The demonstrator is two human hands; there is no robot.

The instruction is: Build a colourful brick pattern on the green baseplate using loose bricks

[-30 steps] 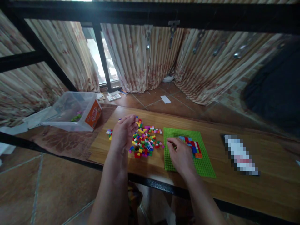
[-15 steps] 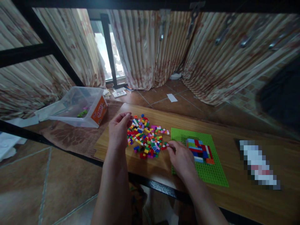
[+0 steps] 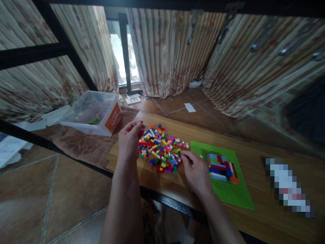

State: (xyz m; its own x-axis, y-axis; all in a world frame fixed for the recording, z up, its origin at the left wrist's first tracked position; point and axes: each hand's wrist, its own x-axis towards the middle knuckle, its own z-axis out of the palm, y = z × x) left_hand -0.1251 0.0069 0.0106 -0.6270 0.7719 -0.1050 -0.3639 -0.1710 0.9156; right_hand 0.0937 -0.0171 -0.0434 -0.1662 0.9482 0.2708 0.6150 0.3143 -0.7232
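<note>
A heap of small, multicoloured building bricks [image 3: 162,149] lies loose on the wooden tabletop. At its left edge is my left hand [image 3: 129,137], with thumb and fingertips brought together; whatever they hold is hidden. My right hand [image 3: 196,169] reaches to the heap's right edge, its fingers curled in a pinch. I cannot make out a brick between them. Just right of that hand lies a green baseplate [image 3: 241,193], partly covered by the wrist. On it stands a low brick structure [image 3: 219,167] in blue, red, white and orange.
A clear plastic bin [image 3: 88,127] with an orange label and a few pieces inside stands on a brown cloth [image 3: 78,145] at the left. A blurred-out item [image 3: 289,186] lies at the table's right. Black metal bars [image 3: 33,51] cross the upper left.
The camera view has turned slightly left, so the bricks and baseplate appear further right. My right fingertips sit a little further left against the heap. The left hand stays beside it, still curled.
</note>
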